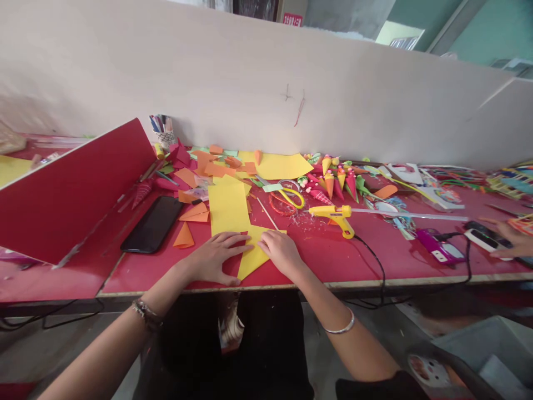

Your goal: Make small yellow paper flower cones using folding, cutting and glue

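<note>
A yellow sheet of paper with slanting folded edges lies at the table's front edge, under both hands. My left hand rests flat with its fingers spread, the fingertips on the paper's left side. My right hand is closed, its bent fingers pressing on the paper's right part; the thumb is mostly hidden. Just beyond them lies another yellow sheet. A thin white stick and yellow-handled scissors are farther back. To the right is a yellow hot glue gun with a long clear glue stick.
A black phone and a propped red board stand left. Orange paper pieces and small paper cones crowd the back. At right are a purple power strip, a cable and another person's hand.
</note>
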Action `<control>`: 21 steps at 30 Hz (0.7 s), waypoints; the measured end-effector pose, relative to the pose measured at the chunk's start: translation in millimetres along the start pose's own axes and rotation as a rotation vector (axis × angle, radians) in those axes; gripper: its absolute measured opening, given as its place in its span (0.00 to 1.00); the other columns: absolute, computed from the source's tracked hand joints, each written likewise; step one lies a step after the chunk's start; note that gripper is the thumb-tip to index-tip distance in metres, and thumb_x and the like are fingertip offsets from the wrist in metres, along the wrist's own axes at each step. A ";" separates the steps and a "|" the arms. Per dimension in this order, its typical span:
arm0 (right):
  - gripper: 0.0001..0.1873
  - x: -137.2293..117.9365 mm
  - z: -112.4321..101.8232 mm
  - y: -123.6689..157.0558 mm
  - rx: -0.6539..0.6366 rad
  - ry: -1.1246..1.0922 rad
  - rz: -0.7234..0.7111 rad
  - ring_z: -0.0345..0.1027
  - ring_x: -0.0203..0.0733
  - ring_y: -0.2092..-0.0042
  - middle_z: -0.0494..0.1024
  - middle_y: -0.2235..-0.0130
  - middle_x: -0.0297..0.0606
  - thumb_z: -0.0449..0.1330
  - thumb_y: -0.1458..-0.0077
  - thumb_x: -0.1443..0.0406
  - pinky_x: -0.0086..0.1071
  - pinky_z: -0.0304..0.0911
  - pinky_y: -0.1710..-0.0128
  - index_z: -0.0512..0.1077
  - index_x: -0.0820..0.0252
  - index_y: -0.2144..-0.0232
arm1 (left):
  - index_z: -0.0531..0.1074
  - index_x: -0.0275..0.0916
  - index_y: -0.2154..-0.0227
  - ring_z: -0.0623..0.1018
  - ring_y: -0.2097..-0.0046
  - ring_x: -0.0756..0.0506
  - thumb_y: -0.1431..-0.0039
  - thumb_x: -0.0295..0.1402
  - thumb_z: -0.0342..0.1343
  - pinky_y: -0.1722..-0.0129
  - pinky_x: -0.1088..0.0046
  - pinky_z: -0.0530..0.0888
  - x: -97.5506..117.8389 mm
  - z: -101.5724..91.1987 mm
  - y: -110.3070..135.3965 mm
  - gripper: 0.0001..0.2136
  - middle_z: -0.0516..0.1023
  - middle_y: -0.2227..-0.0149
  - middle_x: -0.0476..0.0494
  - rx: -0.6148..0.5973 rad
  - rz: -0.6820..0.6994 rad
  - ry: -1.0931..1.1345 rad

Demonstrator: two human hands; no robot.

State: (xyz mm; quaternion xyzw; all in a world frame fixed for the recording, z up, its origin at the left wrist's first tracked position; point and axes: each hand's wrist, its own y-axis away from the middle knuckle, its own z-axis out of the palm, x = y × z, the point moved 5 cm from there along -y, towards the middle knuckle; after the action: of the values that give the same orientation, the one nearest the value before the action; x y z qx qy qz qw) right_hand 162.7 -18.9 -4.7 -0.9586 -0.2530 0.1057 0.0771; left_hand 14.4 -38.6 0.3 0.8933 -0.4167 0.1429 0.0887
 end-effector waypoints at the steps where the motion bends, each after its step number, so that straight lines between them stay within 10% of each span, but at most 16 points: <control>1: 0.07 -0.1 -0.4 0.3 0.001 -0.001 0.002 0.64 0.37 0.68 0.71 0.71 0.37 0.51 0.44 0.66 0.28 0.56 0.70 0.65 0.61 0.73 | 0.51 0.51 0.44 0.54 0.42 0.38 0.56 0.48 0.54 0.44 0.57 0.53 0.0 -0.1 0.0 0.35 0.51 0.40 0.49 0.000 -0.001 0.000; 8: 0.12 -14.9 -18.5 23.2 0.114 -0.047 -0.097 0.59 0.45 0.55 0.68 0.57 0.43 0.50 0.45 0.67 0.38 0.55 0.55 0.66 0.58 0.58 | 0.51 0.50 0.44 0.53 0.41 0.38 0.57 0.47 0.55 0.44 0.58 0.53 -1.6 1.1 0.9 0.35 0.48 0.39 0.47 -0.011 -0.019 -0.003; 12: 0.13 -40.2 -23.1 50.2 0.025 -0.176 -0.358 0.58 0.42 0.53 0.67 0.56 0.39 0.50 0.45 0.63 0.42 0.48 0.47 0.67 0.52 0.58 | 0.50 0.51 0.44 0.53 0.41 0.38 0.57 0.48 0.56 0.44 0.58 0.53 -2.5 1.5 1.2 0.36 0.49 0.39 0.47 -0.008 -0.024 -0.010; 21: 0.21 -39.2 -19.1 62.4 -0.049 -0.183 -0.424 0.56 0.44 0.50 0.68 0.54 0.41 0.50 0.46 0.55 0.42 0.45 0.45 0.65 0.57 0.53 | 0.50 0.51 0.44 0.54 0.42 0.38 0.58 0.46 0.57 0.45 0.58 0.54 -2.1 1.4 1.7 0.36 0.49 0.39 0.47 0.001 -0.031 -0.022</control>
State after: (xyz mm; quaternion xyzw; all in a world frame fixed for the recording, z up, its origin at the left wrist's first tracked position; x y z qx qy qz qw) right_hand 163.2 -94.1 7.6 -0.8721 -0.4570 0.1676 0.0508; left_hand 12.1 -38.6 -1.6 0.9012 -0.4039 0.1320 0.0860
